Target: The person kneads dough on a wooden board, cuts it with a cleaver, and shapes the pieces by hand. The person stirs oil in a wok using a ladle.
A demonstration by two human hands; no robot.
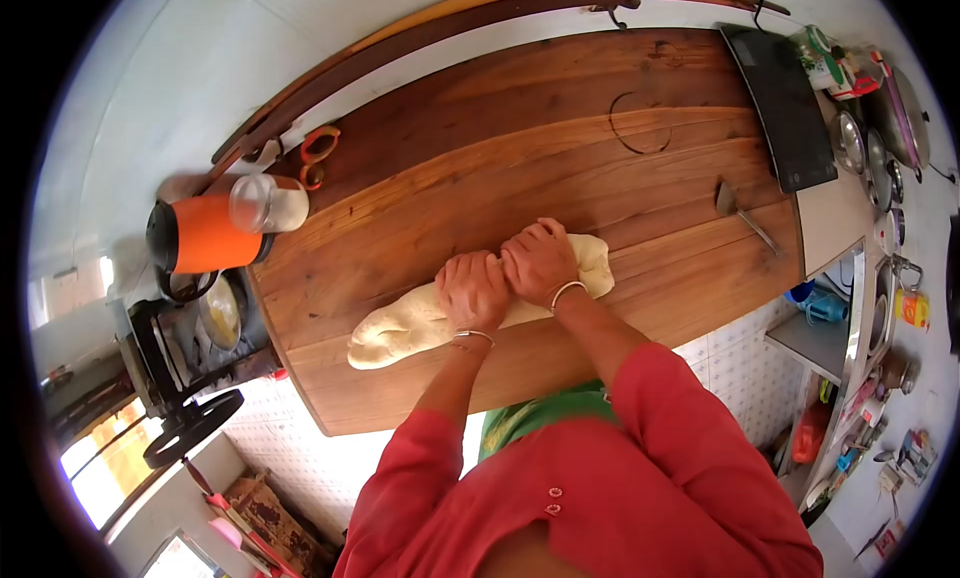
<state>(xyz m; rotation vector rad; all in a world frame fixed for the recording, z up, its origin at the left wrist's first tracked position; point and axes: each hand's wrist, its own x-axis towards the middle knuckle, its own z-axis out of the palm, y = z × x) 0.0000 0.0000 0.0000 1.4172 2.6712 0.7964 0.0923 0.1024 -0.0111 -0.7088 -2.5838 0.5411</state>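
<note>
A long, pale roll of dough [395, 328] lies slantwise across the wooden table [450, 198], near its front edge. My left hand [474, 292] presses down on the middle of it, fingers curled over the top. Right beside it, my right hand [541, 263] grips the dough closer to its right end, and the two hands almost touch. Both ends of the dough stick out past my hands, with dents in the surface. The dough under my palms is hidden.
A flat-bladed metal utensil [740, 213] lies at the table's right. Beyond it sits a black flat panel [785, 108]. At the left stand a clear jar [270, 203] and an orange kettle [215, 236], near tape rolls [320, 145]. A pan [220, 318] rests left of the table.
</note>
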